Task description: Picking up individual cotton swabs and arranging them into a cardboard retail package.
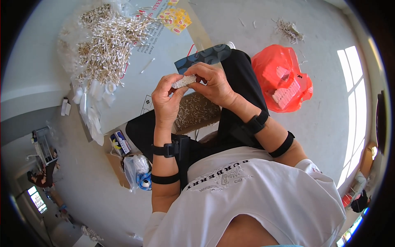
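"Pinching the bundle of cotton swabs between my left hand and right hand, I had both closed narrowly on it, one at each end," I said.

"Why use both?"

"Probably to hold the loose sticks even. Its white tips faced me, perhaps so I could judge how level they were."

"Where was it exactly?"

"In the air, just beyond the open box between my knees. That box had swabs inside too; I suppose it sat there to be close by."

"And the big heap?"

"Far left on the surface, over clear plastic, which likely gathered it. One swab lay apart, right of it."

"The red bag?"

"On the floor to the right, with pale packs in it, seemingly separated from the loose ones."
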Available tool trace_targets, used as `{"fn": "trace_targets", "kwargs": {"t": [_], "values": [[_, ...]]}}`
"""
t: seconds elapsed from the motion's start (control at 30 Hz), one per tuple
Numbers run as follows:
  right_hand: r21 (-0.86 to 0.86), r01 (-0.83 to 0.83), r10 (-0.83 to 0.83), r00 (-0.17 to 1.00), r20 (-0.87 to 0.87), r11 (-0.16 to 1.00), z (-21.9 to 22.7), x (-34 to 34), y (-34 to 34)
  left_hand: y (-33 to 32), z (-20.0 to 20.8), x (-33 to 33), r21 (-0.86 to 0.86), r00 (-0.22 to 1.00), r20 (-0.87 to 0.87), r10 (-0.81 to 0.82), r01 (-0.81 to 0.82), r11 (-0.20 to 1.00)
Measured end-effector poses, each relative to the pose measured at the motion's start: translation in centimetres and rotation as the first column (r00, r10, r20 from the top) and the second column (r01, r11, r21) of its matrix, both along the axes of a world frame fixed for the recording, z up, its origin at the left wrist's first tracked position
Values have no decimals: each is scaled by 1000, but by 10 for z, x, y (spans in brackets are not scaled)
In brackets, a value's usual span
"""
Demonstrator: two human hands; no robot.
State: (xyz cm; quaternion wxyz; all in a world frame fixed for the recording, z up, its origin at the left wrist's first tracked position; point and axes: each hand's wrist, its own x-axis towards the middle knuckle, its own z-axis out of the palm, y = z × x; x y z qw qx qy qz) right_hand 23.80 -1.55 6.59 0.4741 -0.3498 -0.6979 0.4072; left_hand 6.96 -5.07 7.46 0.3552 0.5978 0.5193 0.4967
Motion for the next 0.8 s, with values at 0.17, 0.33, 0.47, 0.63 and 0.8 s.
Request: {"fn": "trace_targets", "kwargs": {"t": [0.17,0.33,0.47,0.63,0.8], "values": [[-37,0,0,1000,7,999,0,-1,-3,-1,-4,0,37,1000,21,-18,18,999],[-13,-3,3,1000,29,1000,-4,-2,-3,-1,2,1,76,992,-123,-8,18,997],[113,-9,3,999,53,994,-9,-2,-3,-1,5,1,168,968,-248,25,18,986],[20,-1,1,999,42,1000,-8,-5,-3,-2,4,-1,180,976,-216,18,22,983],[1,-41,41,999,36,999,-9,-4,-3,-2,10,4,181,978,-208,26,13,983]]}}
